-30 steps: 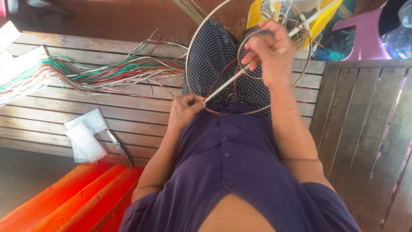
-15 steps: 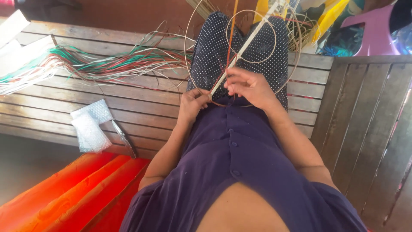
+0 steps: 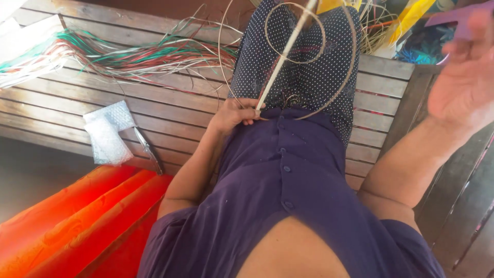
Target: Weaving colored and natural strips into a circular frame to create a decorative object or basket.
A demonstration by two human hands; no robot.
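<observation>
Head view: left hand [image 3: 234, 116] pinches the lower end of a pale cane stick [image 3: 283, 56], which slants up and right across the wire hoops [image 3: 296, 33] over the lap. Right hand [image 3: 463, 82] hangs open, seemingly empty. A clear bubble-wrap packet [image 3: 108, 134] lies on the slatted wooden counter [image 3: 62, 108].

Slatted wooden bench [image 3: 154, 110] in daylight; orange cloth [image 3: 72, 221] below; dark floor left.
</observation>
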